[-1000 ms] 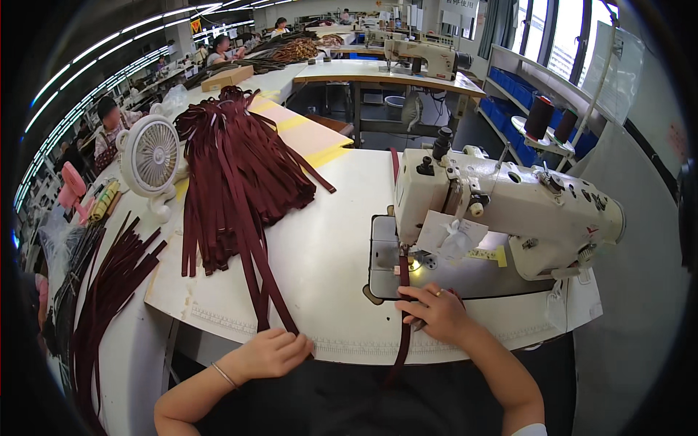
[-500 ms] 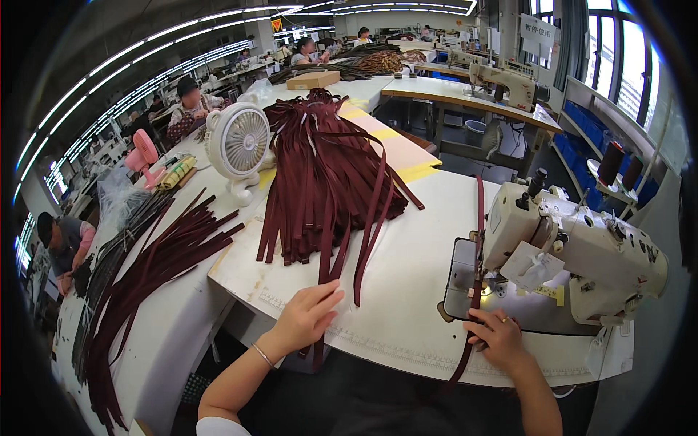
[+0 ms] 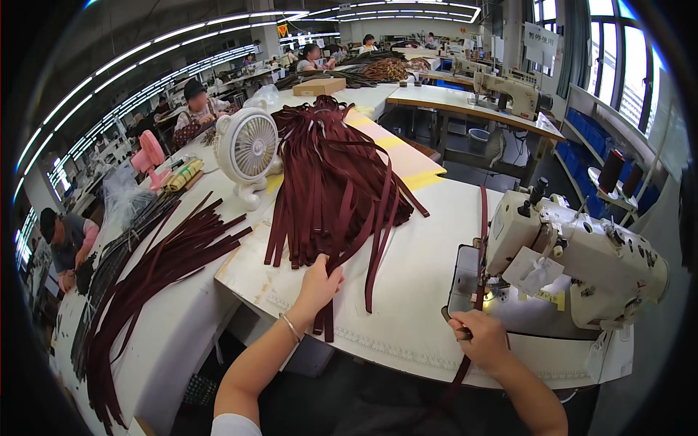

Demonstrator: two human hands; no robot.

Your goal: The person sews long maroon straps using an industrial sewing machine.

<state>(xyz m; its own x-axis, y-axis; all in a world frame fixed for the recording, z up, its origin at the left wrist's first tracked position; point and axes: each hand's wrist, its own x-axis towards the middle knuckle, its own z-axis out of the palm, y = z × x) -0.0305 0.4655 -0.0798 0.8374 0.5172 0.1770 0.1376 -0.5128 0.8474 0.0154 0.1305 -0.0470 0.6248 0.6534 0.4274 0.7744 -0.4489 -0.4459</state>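
Observation:
My left hand [image 3: 318,285] is closed on the end of a maroon strap at the lower edge of a thick bundle of maroon straps [image 3: 331,189]. Strap ends hang past the table edge below it. My right hand [image 3: 481,338] is closed, fingers curled, on one long maroon strap [image 3: 483,218] beside the sewing machine [image 3: 574,240]. This strap lies along the machine's left side, passes the needle area and continues below my hand toward me. My curled fingers partly hide it.
A white fan [image 3: 247,145] stands left of the bundle. More maroon straps [image 3: 145,291] lie on the left table. Pink and yellow sheets [image 3: 400,149] sit behind the bundle. Thread cones [image 3: 611,171] stand at the right. Other people work farther off, one at the left [image 3: 69,243].
My left hand has moved up from the hanging strap ends to the bundle's lower edge and closed on a strap. My right hand's fingers have curled in. The view has shifted slightly.

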